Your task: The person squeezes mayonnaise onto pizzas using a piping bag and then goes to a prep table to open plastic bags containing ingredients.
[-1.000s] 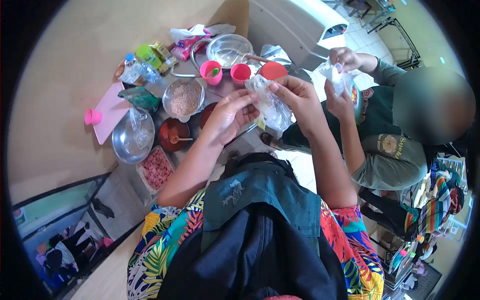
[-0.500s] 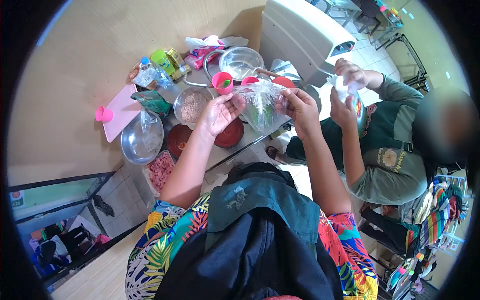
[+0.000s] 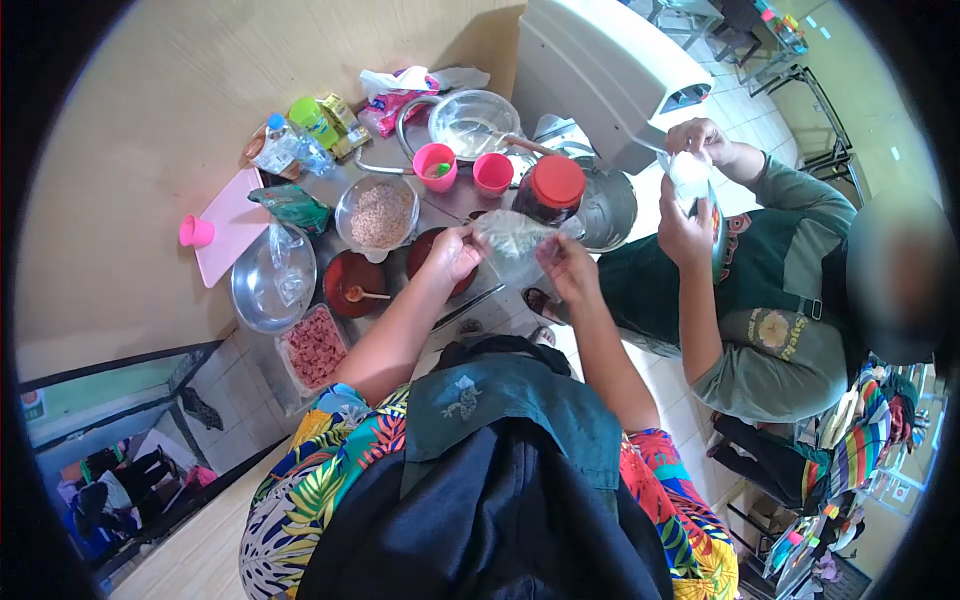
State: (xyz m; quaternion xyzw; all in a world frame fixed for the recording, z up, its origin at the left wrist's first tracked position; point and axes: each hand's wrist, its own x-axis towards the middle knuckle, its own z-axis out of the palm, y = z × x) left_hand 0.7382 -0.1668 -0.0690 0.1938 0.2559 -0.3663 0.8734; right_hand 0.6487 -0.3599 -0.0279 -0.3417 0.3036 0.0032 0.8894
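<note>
Between my two hands a clear plastic bag is stretched above the table's front edge. My left hand pinches one side of it, and the fingers of my right hand grip the other. Just beyond the bag stand a jar with a red lid and two pink cups, one pink cup having something green inside. Partly under my left hand is a dark red bowl. To its left a similar bowl holds a spoon.
A bowl of pale minced food, a steel basin, a tray of pink meat pieces and a pink cutting board crowd the table's left. At right, a co-worker holds a white bundle. A white machine stands behind.
Both hands have lowered the bag toward me, uncovering the red-lidded jar and a second pink cup. The bag looks less spread. The view has shifted slightly.
</note>
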